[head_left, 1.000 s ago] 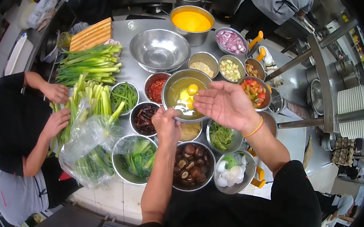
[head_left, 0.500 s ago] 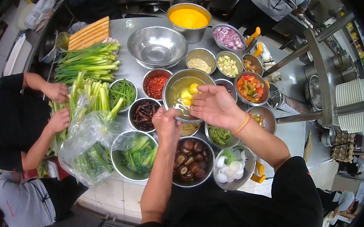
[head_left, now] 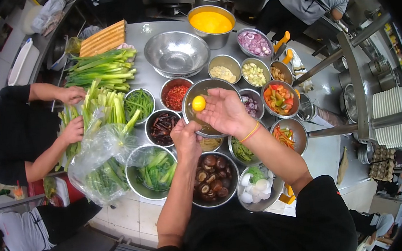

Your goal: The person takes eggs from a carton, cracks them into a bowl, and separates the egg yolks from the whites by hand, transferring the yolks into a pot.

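My left hand [head_left: 187, 139] grips the near left rim of a metal bowl [head_left: 185, 90], thumb over the edge. My right hand [head_left: 227, 111] is inside the bowl, palm up, fingers extended and slightly cupped. A whole egg yolk [head_left: 199, 103] lies by its fingertips; whether the fingers touch it is unclear. Only one yolk is visible, and the palm hides part of the bowl. Below my hands stands a bowl of dark mushrooms [head_left: 214, 177]. Dried chillies [head_left: 164, 128] are left of the bowl, and chopped red chillies [head_left: 176, 97] sit just above those.
A co-worker's hands [head_left: 73, 130] rest on celery-like stalks [head_left: 105, 108] at the left. Bagged greens [head_left: 101, 169] lie nearer. Around the bowl stand a colander [head_left: 177, 50], a pot of yellow liquid [head_left: 211, 22], mixed peppers [head_left: 278, 98] and white slices [head_left: 255, 188]. Plates [head_left: 392, 126] are stacked right.
My right hand has moved left and further into the bowl. Two yolks showed before; now one shows, nearer the bowl's left side. The left hand keeps its grip.
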A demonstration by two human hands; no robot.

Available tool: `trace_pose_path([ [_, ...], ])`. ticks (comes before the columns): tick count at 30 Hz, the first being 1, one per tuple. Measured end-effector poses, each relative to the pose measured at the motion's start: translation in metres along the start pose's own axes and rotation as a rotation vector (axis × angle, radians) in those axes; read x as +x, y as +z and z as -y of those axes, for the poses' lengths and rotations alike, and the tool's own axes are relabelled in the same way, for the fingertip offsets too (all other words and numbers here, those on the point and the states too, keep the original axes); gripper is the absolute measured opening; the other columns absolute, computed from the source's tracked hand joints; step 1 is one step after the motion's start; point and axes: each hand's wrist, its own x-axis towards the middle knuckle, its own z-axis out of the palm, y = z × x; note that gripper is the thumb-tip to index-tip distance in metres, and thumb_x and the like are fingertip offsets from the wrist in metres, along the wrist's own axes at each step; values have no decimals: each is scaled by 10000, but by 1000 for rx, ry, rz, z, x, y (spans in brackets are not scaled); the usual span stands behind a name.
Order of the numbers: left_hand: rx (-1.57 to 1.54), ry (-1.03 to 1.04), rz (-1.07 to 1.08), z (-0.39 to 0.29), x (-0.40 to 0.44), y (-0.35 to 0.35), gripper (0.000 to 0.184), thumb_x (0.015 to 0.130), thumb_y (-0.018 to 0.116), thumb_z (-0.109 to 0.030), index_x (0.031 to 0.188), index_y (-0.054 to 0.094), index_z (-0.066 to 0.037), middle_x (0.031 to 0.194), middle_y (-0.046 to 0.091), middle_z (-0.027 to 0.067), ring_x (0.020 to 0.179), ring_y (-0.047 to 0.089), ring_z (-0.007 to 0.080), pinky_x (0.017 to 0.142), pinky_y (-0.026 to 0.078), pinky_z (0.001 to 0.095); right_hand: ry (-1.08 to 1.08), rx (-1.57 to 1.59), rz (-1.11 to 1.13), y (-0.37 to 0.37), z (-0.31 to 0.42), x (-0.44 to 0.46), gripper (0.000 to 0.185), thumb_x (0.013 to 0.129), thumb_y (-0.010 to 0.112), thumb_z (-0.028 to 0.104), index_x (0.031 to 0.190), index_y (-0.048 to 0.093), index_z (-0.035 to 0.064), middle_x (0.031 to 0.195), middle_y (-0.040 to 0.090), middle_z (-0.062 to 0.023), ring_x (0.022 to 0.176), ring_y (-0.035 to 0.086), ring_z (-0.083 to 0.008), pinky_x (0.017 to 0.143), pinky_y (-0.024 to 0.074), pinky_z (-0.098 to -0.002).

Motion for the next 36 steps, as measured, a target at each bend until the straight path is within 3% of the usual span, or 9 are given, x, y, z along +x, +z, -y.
trace_pose_path([
  [8, -8, 1, 5, 1, 3, -2, 106, 699, 548, 74, 764, 587, -1, 646, 579, 41, 426, 452, 91, 407, 371, 219, -13, 50, -44, 12, 0, 4, 346, 915, 504, 255, 1127, 521, -18, 1195, 515, -173, 1115, 508, -302, 1047, 385, -441],
  [11, -5, 4, -3, 2, 4, -2, 100, 703, 549, 69, 760, 585, -4, 643, 574, 39, 427, 453, 90, 408, 369, 217, -8, 107, -43, 18, 0, 4, 299, 921, 493, 236, 1078, 542, -13, 1144, 541, -174, 1093, 528, -315, 1025, 408, -455],
  [17, -60, 19, 14, 2, 6, 1, 80, 711, 548, 54, 754, 576, -8, 636, 562, 42, 429, 454, 103, 411, 381, 229, 86, 171, 289, 9, 5, -1, 255, 923, 489, 203, 1011, 583, -17, 1034, 600, -173, 982, 586, -328, 936, 477, -440],
  [21, -47, 2, 10, 1, 8, 0, 68, 718, 543, 44, 753, 569, -8, 632, 555, 49, 425, 452, 116, 410, 405, 252, 76, 133, 370, 22, 15, -23, 314, 928, 486, 207, 1107, 577, -35, 1098, 605, -186, 1038, 583, -337, 939, 477, -435],
  [24, -48, 6, 27, 2, 9, 0, 57, 722, 541, 38, 745, 568, -7, 630, 552, 52, 422, 451, 120, 406, 417, 265, 20, 42, 284, 39, 19, -41, 324, 906, 500, 222, 1089, 589, -31, 1044, 626, -175, 969, 605, -318, 902, 489, -415],
  [36, -58, -20, 25, 8, 12, 7, 39, 728, 538, 26, 721, 556, -8, 627, 554, 68, 412, 430, 126, 391, 395, 272, 44, 59, 410, 61, 38, -74, 423, 943, 440, 250, 1203, 519, -74, 1187, 576, -230, 1101, 565, -369, 988, 452, -459],
])
